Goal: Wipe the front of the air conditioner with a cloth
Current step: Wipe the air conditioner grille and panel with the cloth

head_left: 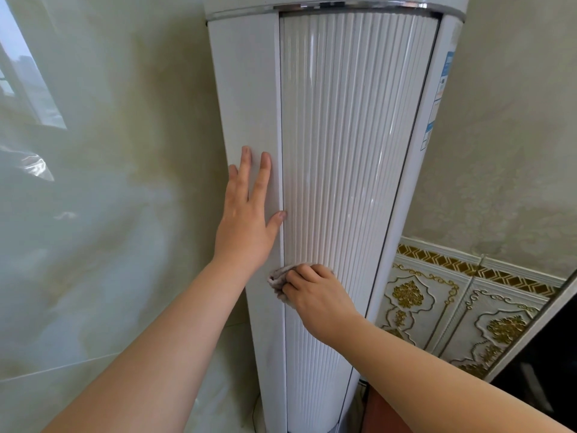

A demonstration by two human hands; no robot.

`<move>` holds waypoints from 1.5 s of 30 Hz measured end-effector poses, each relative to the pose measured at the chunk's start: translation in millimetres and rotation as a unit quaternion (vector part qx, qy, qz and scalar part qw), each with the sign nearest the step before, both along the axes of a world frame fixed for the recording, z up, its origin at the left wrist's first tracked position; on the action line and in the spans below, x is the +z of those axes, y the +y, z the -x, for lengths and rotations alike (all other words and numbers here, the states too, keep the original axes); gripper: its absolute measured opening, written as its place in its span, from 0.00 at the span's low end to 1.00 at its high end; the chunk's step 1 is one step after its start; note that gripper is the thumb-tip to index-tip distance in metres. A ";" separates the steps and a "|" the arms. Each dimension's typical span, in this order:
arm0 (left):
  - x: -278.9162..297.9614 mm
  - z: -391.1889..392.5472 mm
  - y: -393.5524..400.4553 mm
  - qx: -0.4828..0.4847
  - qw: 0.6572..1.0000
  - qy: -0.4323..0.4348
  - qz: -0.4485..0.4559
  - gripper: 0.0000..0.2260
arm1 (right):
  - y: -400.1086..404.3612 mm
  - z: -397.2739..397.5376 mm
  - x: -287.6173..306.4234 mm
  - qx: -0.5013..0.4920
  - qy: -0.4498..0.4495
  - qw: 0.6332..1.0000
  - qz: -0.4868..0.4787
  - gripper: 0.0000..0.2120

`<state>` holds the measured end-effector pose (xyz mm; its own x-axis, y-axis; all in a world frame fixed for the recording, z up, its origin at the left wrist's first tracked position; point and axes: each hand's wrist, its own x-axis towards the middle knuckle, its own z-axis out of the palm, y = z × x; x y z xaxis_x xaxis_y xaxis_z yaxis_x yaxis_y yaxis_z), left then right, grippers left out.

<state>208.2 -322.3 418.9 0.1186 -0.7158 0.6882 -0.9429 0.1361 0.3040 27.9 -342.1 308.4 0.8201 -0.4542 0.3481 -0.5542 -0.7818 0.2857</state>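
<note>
A tall white floor-standing air conditioner [343, 120] fills the middle of the head view, its front a panel of narrow vertical ribs. My left hand [246, 220] lies flat and open on the smooth left side panel, thumb touching the seam beside the ribs. Lower down, my right hand [315, 292] presses a small crumpled pale cloth [278, 279] against the ribbed front near its left edge. Most of the cloth is hidden under my fingers.
A glossy greenish tiled wall [109, 182] stands to the left, reflecting a window. To the right are a textured wall, a gold-patterned tile band [452, 301] and a dark framed object [546, 354] at the lower right. A label strip [437, 98] runs down the unit's right side.
</note>
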 end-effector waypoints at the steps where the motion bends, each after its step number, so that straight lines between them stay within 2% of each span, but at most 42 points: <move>1: -1.7 0.0 -0.2 0.000 1.000 0.001 -0.001 0.48 | 1.4 -0.1 -5.8 -0.005 0.008 1.000 -0.004 0.17; 9: -8.3 -0.4 1.8 -0.001 1.000 0.005 -0.006 0.46 | 6.7 -4.4 -41.6 -0.038 0.067 0.997 -0.031 0.23; 20: -12.5 -1.5 1.4 0.003 1.000 0.002 -0.008 0.46 | 15.4 -8.9 -66.9 -0.067 0.152 0.983 -0.076 0.22; 22: -13.3 -1.0 1.7 -0.002 1.000 0.003 -0.007 0.46 | 19.8 -12.7 -67.5 -0.085 0.162 0.976 -0.115 0.23; 25: -15.0 -0.3 1.9 -0.005 1.000 0.007 -0.009 0.47 | 21.4 -14.0 -61.8 -0.091 0.156 0.959 -0.220 0.32; 26: -15.6 -1.1 1.9 -0.005 1.000 0.008 -0.011 0.47 | 20.9 -11.5 -57.5 -0.088 0.140 0.953 -0.254 0.33; 29: -16.6 -2.0 2.2 -0.004 1.000 0.007 -0.012 0.46 | 19.7 5.8 -39.8 -0.072 0.062 0.947 -0.308 0.27; 34: -18.1 2.5 4.1 -0.008 0.999 0.030 -0.012 0.46 | 25.0 43.4 -0.3 -0.044 -0.058 0.950 -0.304 0.13; 39: -19.4 12.3 16.2 -0.022 0.995 0.082 -0.042 0.45 | 45.8 79.1 51.6 -0.032 -0.136 0.939 -0.315 0.11; 43: -31.0 40.4 43.5 -0.031 0.982 0.176 -0.053 0.36 | 62.1 109.1 87.9 -0.031 -0.194 0.918 -0.346 0.08; 45: -37.1 60.1 61.0 -0.052 0.969 0.230 -0.069 0.27 | 68.8 124.2 99.4 -0.016 -0.228 0.888 -0.399 0.13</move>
